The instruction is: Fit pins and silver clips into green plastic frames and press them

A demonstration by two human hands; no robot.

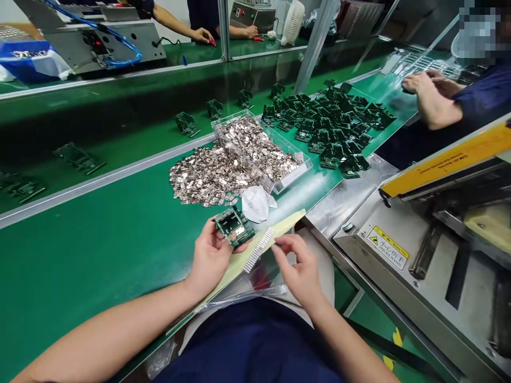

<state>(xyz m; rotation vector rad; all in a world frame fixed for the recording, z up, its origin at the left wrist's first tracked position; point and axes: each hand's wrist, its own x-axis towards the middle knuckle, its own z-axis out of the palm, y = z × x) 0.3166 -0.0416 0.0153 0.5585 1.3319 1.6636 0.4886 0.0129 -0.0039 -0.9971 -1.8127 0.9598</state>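
Note:
My left hand (209, 260) grips a small green circuit board (235, 226), tilted up, with dark openings and a silvery piece on its face. Just to the right, my right hand (299, 268) has thumb and forefinger brought together in a pinch; whatever is between them is too small to make out. Those fingertips are beside a strip of small silver pieces (258, 250) lying on a yellow sheet (291, 221) at the table's edge. Behind the board lies a crumpled white wad (256, 204). Loose small metal pieces (203, 175) are heaped beyond it.
A clear plastic tray (290, 178) holds more metal pieces. Several circuit boards (331, 119) are piled farther back on the green table (99, 239). A metal machine (383, 244) with a warning label stands at right. Co-workers' hands (423, 85) show at the right and across the barrier.

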